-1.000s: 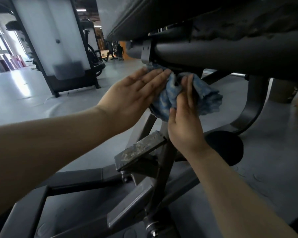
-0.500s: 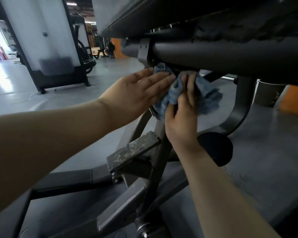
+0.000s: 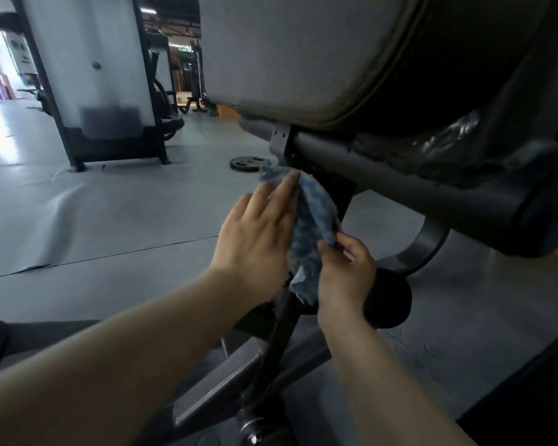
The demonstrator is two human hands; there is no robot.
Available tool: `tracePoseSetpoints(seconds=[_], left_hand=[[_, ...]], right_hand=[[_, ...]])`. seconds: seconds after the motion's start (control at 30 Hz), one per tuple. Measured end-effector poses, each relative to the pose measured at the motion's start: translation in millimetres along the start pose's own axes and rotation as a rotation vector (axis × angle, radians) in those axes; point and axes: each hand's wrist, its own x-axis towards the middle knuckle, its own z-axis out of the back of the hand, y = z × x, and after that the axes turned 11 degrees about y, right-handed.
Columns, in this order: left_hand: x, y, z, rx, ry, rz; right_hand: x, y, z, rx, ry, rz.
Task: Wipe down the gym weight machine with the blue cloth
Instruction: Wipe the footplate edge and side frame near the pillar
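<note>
The blue cloth (image 3: 314, 220) is wrapped around a dark upright post of the weight machine (image 3: 416, 194), just below the grey seat pad (image 3: 287, 59). My left hand (image 3: 255, 233) lies flat with straight fingers against the cloth's left side. On the cloth's lower right edge, my right hand (image 3: 347, 272) pinches it with curled fingers. The post behind the cloth is mostly hidden.
A black round knob (image 3: 388, 297) sits right behind my right hand. The machine's dark base bars (image 3: 226, 391) run below my arms. A weight plate (image 3: 247, 163) lies on the grey floor beyond. Another machine with a white shroud (image 3: 87, 75) stands at the back left.
The view has lifted, showing the seat pad. My right hand dropped from flat on the cloth's top to pinching its lower edge; the cloth now hangs longer down the post.
</note>
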Motion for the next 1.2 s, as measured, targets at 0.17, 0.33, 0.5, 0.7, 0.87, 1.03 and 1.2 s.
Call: tracePoseSetpoints(seconds=[0.17, 0.33, 0.5, 0.7, 0.87, 1.03, 1.2], left_hand=[[-6, -15, 4, -0.638, -0.324, 0.078], [6, -17, 24, -1.222, -0.444, -0.113], [25, -15, 40, -1.570, -0.420, 0.009], [20, -22, 55, -1.936, -0.343, -0.040], [-9, -41, 65, -1.930, -0.320, -0.072], [-34, -62, 83, -1.955, -0.275, -0.005], [-54, -79, 96, -1.934, -0.235, -0.016]], right_hand=[[-12, 42, -13, 0.516, 0.107, -0.236], [-15, 57, -19, 0.897, 0.430, -0.233], [0, 70, -23, 1.093, 0.430, -0.239], [-4, 81, -9, 1.107, 0.448, -0.245], [-25, 90, 17, 1.069, 0.453, -0.205], [-42, 102, 37, 1.120, 0.482, -0.311], [-56, 104, 55, 1.175, 0.526, -0.295]])
